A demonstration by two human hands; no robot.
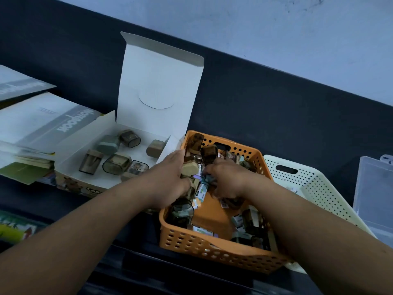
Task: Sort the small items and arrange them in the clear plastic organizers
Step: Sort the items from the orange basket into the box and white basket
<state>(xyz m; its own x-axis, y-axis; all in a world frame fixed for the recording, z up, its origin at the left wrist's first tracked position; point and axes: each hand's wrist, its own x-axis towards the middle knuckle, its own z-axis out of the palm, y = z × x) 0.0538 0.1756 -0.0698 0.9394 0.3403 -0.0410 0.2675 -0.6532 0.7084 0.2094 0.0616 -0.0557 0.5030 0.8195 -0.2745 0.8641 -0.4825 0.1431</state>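
An orange perforated basket in the middle holds several small smoky-brown plastic cases and little printed packets. My left hand reaches into its left side and grips a cluster of the small cases. My right hand is in the basket beside it, fingers curled down over small packets; what it holds is hidden. An open white cardboard box to the left holds several of the same cases. A clear plastic organizer stands at the far right edge.
A cream perforated basket lies tilted just right of the orange one. Books and booklets are stacked at the left. The white box's lid stands upright. A dark panel and pale wall rise behind.
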